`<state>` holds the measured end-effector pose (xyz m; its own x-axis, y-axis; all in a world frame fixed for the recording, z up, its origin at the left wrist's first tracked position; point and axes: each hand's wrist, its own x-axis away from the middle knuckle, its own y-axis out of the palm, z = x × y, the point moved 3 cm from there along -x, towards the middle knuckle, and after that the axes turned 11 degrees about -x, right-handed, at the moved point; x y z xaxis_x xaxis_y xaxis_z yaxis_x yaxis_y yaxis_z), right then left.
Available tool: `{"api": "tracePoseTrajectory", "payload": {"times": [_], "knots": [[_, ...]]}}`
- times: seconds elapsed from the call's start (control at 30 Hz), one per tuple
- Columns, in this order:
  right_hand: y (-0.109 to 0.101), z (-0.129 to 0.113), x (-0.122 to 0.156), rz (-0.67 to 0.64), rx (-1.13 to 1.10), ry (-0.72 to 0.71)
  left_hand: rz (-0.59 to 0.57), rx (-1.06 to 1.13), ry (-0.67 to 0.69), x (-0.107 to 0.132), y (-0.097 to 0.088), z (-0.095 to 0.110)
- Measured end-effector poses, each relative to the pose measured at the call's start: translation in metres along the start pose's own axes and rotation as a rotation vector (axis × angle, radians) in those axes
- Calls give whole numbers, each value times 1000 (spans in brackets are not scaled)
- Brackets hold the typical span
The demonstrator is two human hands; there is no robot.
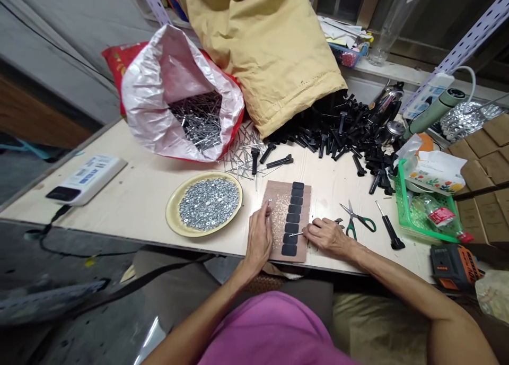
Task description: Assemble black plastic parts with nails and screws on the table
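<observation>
A brown board (278, 189) lies at the table's front edge, with a column of black rounded pads (293, 217) on its right part and many small pale marks on its left. My left hand (259, 237) rests along the board's left edge, fingers stretched out, tips near a small metal washer (271, 200). My right hand (328, 236) is closed on a thin metal tool (296, 234), whose slim end reaches over one of the lower pads. Its kind is hard to tell because my fingers cover most of it. Left of the board stands a yellow dish (172, 215) heaped with washers (209, 203).
A red and white sack (143, 105) holds long metal screws or nails (199, 121). Black plastic-headed pieces (330, 137) spill from a tan bag (270, 52). Scissors (352, 219), a black-handled piece (392, 232) and a green basket (405, 216) lie right; a white power bank (89, 179) lies left.
</observation>
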<state>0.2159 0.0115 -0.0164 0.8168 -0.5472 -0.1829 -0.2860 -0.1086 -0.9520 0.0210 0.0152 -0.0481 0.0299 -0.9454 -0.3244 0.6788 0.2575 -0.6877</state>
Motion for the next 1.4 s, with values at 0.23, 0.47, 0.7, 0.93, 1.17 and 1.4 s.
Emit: {"api": "tracePoseTrajectory", "payload": {"times": [0.23, 0.47, 0.7, 0.93, 1.17, 1.4], "knots": [[-7, -57, 5, 145, -838, 575, 11, 45, -10, 0, -1, 1], [63, -117, 30, 31, -2245, 1612, 28, 140, -48, 2, 2, -1], [65, -121, 14, 8, -2307, 1458, 28, 169, -46, 2, 4, -1], [-28, -47, -47, 197, -1066, 715, -4, 268, -90, -3, -3, 6], [-21, 47, -168, 18, 110, 5, -72, 308, -30, -11, -27, 17], [-6, 55, -201, -193, 240, -279, -125, 371, -113, -16, -41, 7]]}}
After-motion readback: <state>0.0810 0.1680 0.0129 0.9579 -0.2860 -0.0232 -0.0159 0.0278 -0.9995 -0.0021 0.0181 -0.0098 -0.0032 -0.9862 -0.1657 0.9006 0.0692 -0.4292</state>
